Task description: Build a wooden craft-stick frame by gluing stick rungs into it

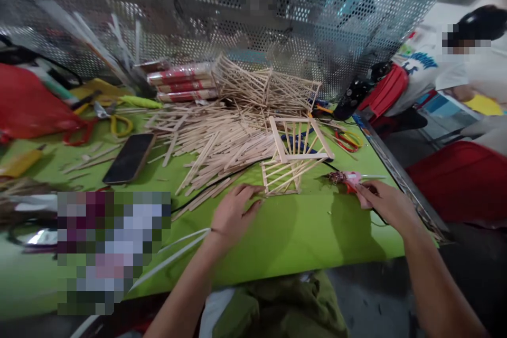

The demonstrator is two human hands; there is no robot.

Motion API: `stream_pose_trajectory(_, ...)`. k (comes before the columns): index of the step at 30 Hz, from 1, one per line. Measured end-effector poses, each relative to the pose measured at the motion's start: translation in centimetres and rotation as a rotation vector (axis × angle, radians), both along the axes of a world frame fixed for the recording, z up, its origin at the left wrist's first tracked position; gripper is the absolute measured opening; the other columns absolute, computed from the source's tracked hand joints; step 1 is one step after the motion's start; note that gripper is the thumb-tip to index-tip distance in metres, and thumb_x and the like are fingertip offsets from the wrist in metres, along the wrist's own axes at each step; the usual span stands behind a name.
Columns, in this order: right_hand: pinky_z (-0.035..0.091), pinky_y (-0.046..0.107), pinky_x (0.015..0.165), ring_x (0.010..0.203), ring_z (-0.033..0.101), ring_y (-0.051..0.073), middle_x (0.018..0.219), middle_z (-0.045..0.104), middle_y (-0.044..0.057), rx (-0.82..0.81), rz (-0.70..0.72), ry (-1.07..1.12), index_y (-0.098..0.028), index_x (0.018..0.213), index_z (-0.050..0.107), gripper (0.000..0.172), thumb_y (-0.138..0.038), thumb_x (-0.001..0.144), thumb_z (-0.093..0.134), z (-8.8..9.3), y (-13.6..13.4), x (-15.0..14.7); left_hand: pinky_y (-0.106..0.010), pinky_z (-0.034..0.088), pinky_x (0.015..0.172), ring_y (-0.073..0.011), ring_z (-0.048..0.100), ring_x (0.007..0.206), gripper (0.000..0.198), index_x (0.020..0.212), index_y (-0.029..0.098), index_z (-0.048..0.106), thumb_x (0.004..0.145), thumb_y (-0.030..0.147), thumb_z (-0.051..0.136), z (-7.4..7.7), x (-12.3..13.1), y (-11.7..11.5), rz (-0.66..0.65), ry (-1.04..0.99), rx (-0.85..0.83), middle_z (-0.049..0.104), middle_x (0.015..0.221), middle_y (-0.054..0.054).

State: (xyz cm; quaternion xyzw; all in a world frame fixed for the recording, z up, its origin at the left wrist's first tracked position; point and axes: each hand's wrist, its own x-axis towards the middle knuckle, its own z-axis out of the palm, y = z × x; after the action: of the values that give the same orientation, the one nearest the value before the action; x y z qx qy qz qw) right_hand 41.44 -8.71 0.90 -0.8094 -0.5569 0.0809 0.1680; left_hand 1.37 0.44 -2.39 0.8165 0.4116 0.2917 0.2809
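Note:
My right hand (382,200) is closed round the handle of a pink hot glue gun (350,177), whose nozzle points left. A pale glue stick juts from its rear. On the green tabletop, my left hand (237,208) lies with thumb and fingers apart. Its fingertips are at the lower left corner of a small frame of wooden sticks (283,169); whether they touch it I cannot tell. The frame has square ends of flat sticks joined by thin slanting sticks.
Loose wooden sticks (225,150) are heaped behind my left hand, with a larger stick lattice (273,87) and wrapped stick packs (184,82) beyond. A phone (130,158) and scissors (119,124) lie left. A perforated metal screen (253,21) stands behind. Another person (428,79) sits at right.

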Motion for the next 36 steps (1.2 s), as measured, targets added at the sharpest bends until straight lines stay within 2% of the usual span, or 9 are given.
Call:
stream_pose_trajectory(2, 0.037, 0.027, 0.049, 0.057, 0.063, 0.020, 0.067, 0.071, 0.003, 0.056, 0.028, -0.039, -0.023, 0.088, 0.076, 0.042, -0.062, 0.087, 0.060, 1.4, 0.0, -0.5, -0.033, 0.057, 0.082, -0.0184, 0.068, 0.092, 0.024, 0.112, 0.020, 0.070, 0.095, 0.026, 0.054, 0.4, 0.2, 0.1, 0.043, -0.186, -0.115, 0.072, 0.102, -0.008)
stream_pose_trajectory(5, 0.045, 0.029, 0.057, 0.062, 0.063, 0.018, 0.080, 0.073, 0.005, 0.140, 0.130, 0.205, -0.022, 0.098, 0.074, 0.046, -0.063, 0.091, 0.055, 4.1, 1.1, -2.4, -0.029, 0.055, 0.078, -0.0181, 0.066, 0.093, 0.033, 0.120, 0.019, 0.068, 0.093, 0.036, 0.060, 1.6, 0.8, 0.6, 0.120, -0.464, -0.273, 0.071, 0.102, -0.007)
stream_pose_trajectory(8, 0.046, 0.027, 0.056, 0.061, 0.061, 0.015, 0.080, 0.070, 0.005, 0.202, 0.218, 0.498, -0.020, 0.098, 0.073, 0.050, -0.067, 0.089, 0.057, 6.8, 3.7, -5.2, -0.028, 0.052, 0.079, -0.0180, 0.064, 0.093, 0.046, 0.122, 0.018, 0.067, 0.088, 0.048, 0.066, 3.3, 1.5, 1.7, 0.139, -0.645, -0.370, 0.071, 0.102, -0.008)
stream_pose_trajectory(11, 0.041, 0.024, 0.051, 0.056, 0.055, 0.012, 0.077, 0.066, 0.004, 0.241, 0.300, 0.609, -0.019, 0.094, 0.073, 0.051, -0.068, 0.086, 0.062, 8.4, 7.3, -7.8, -0.027, 0.050, 0.079, -0.0174, 0.063, 0.090, 0.058, 0.120, 0.017, 0.069, 0.080, 0.060, 0.070, 5.0, 2.2, 3.2, 0.144, -0.713, -0.454, 0.071, 0.100, -0.008)
stream_pose_trajectory(16, 0.029, 0.023, 0.042, 0.044, 0.042, 0.007, 0.062, 0.058, 0.000, 0.237, 0.282, 0.706, -0.016, 0.081, 0.071, 0.049, -0.065, 0.084, 0.066, 8.8, 12.7, -9.7, -0.025, 0.045, 0.070, -0.0156, 0.059, 0.081, 0.057, 0.107, 0.018, 0.074, 0.078, 0.066, 0.068, 7.2, 3.1, 5.4, 0.134, -0.672, -0.454, 0.069, 0.092, -0.006)
stream_pose_trajectory(21, 0.019, 0.023, 0.038, 0.039, 0.034, 0.006, 0.051, 0.052, -0.001, 0.127, 0.253, 0.801, -0.015, 0.069, 0.065, 0.046, -0.057, 0.087, 0.068, 8.7, 15.2, -10.3, -0.025, 0.039, 0.062, -0.0132, 0.052, 0.067, 0.041, 0.086, 0.016, 0.071, 0.081, 0.057, 0.066, 8.4, 4.4, 7.0, 0.131, -0.641, -0.437, 0.058, 0.069, 0.000)
stream_pose_trajectory(25, 0.017, 0.023, 0.039, 0.039, 0.032, 0.005, 0.050, 0.051, -0.002, 0.098, 0.285, 0.826, -0.016, 0.064, 0.062, 0.046, -0.057, 0.083, 0.073, 9.1, 15.4, -10.7, -0.025, 0.031, 0.056, -0.0108, 0.042, 0.057, 0.035, 0.066, 0.019, 0.057, 0.083, 0.048, 0.067, 8.9, 5.2, 7.3, 0.111, -0.605, -0.414, 0.047, 0.059, 0.004)
stream_pose_trajectory(27, 0.017, 0.023, 0.039, 0.040, 0.032, 0.005, 0.051, 0.051, -0.002, 0.107, 0.296, 0.840, -0.016, 0.063, 0.062, 0.046, -0.057, 0.079, 0.076, 9.1, 15.2, -10.7, -0.025, 0.028, 0.055, -0.0100, 0.039, 0.055, 0.036, 0.062, 0.019, 0.051, 0.083, 0.044, 0.067, 9.1, 5.4, 7.2, 0.093, -0.609, -0.413, 0.045, 0.058, 0.004)
stream_pose_trajectory(36, 0.017, 0.023, 0.041, 0.045, 0.034, 0.005, 0.054, 0.052, -0.002, 0.109, 0.340, 0.895, -0.015, 0.065, 0.065, 0.047, -0.058, 0.065, 0.085, 9.5, 13.4, -10.2, -0.025, 0.031, 0.057, -0.0109, 0.040, 0.060, 0.025, 0.074, 0.017, 0.063, 0.081, 0.041, 0.066, 10.5, 4.9, 5.6, 0.044, -0.615, -0.373, 0.047, 0.063, 0.003)
